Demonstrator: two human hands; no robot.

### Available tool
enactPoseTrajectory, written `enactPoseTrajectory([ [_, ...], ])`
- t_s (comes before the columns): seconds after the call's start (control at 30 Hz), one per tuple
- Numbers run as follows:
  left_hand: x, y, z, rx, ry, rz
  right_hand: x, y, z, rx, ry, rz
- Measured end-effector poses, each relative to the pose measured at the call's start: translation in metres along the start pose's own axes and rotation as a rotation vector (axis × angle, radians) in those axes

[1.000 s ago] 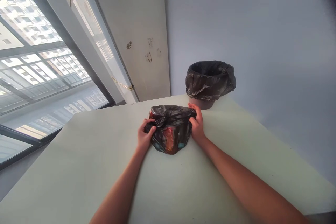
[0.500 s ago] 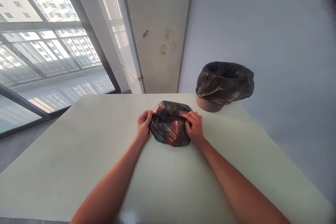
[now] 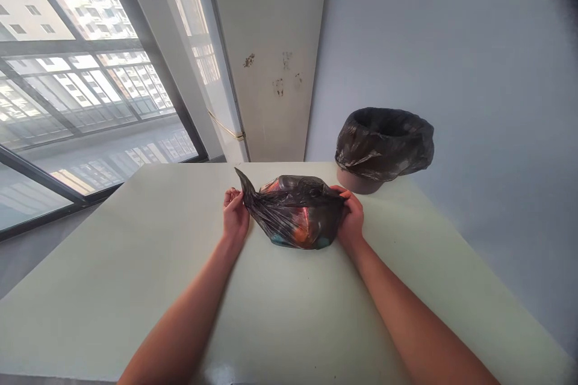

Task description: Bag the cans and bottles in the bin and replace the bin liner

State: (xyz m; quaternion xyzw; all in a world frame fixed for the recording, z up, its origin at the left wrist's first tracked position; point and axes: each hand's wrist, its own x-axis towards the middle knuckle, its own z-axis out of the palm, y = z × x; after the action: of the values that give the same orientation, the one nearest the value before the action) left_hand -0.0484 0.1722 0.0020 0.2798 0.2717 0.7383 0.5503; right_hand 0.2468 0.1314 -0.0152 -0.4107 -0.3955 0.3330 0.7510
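Note:
A black plastic garbage bag (image 3: 289, 216) lies on the pale table (image 3: 289, 307), bulging with contents. Orange, red and teal colours show through its thin film, but what is inside I cannot make out. My left hand (image 3: 235, 213) pinches a stretched corner of the bag on its left side, and the corner's tip sticks up above my fingers. On the opposite side, my right hand (image 3: 352, 213) is closed on the bag's right edge, its fingertips partly hidden behind the film. The bag is drawn taut between both hands.
A trash bin (image 3: 361, 180) lined with a black bag (image 3: 383, 144) stands at the table's far right, close to the wall (image 3: 451, 60). Beyond the far edge is an old white refrigerator (image 3: 271, 24). Large windows (image 3: 90, 84) fill the left side.
My hands have moved apart, pulling the bag wider. A corner is now drawn out at the left. My right hand has shifted from the bag's top to its right edge. The view has turned left.

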Motion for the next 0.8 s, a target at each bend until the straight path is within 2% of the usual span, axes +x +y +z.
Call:
enactPoseTrajectory([
  [0.1,-0.001,0.003,0.0,0.003,-0.021,-0.022,0.001,0.0,-0.001,0.165,0.004,0.13],
  [0.2,-0.007,0.003,0.001,0.061,-0.091,-0.068,0.0,-0.002,-0.002,0.149,-0.03,0.152],
  [0.4,-0.025,0.009,0.003,0.515,-0.337,0.001,-0.002,-0.007,0.003,0.159,-0.107,0.181],
  [0.47,-0.026,0.02,0.003,0.75,-0.527,-0.015,-0.002,-0.007,0.004,0.187,-0.115,0.187],
  [0.57,-0.02,0.044,0.001,1.086,-0.937,-0.091,0.0,-0.004,0.003,0.251,-0.083,0.219],
  [0.63,-0.014,0.059,-0.002,1.263,-1.06,-0.123,0.003,-0.001,0.001,0.291,-0.038,0.245],
  [0.7,-0.01,0.072,-0.004,1.463,-1.018,-0.096,0.006,0.003,0.0,0.327,0.018,0.26],
  [0.8,-0.011,0.084,0.0,1.781,-0.856,-0.022,0.009,0.006,-0.001,0.384,0.081,0.262],
])
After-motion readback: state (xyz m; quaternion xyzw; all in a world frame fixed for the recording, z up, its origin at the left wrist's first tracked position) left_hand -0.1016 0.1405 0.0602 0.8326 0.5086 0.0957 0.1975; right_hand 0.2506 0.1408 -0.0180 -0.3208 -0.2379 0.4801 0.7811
